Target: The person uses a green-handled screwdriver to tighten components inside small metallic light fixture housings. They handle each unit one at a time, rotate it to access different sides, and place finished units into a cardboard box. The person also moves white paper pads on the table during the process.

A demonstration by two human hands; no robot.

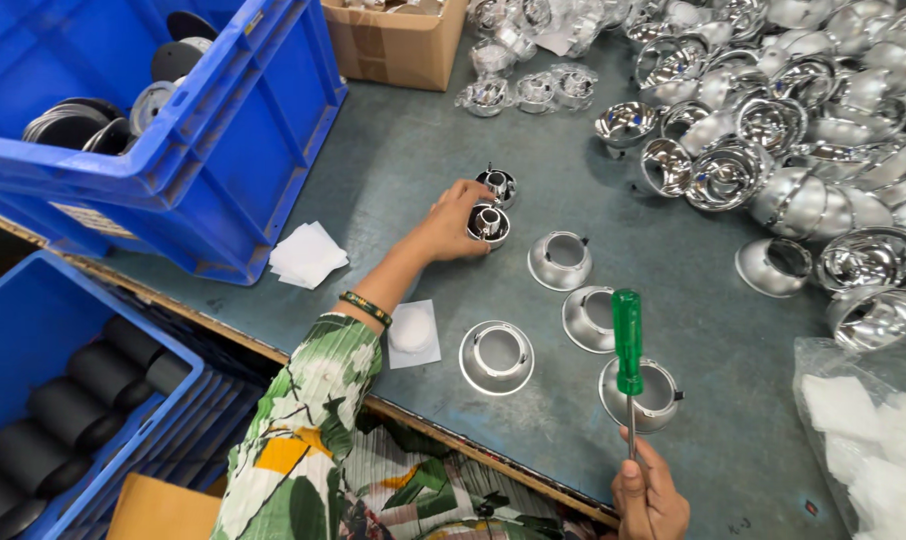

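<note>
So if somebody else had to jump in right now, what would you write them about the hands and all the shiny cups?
Left hand: stretched out, fingers around a small shiny cup; a second small one sits right behind it.
Right hand: grip closed on the metal shaft of a green-handled screwdriver, handle pointing away, over the nearest of the cups.
Four wider silver cups sit mouth up in a loose row on the grey table.
Big pile of loose shiny cups far right, white pads in a bag beside it.
Done: four cups set out. Left: the pile.
</note>
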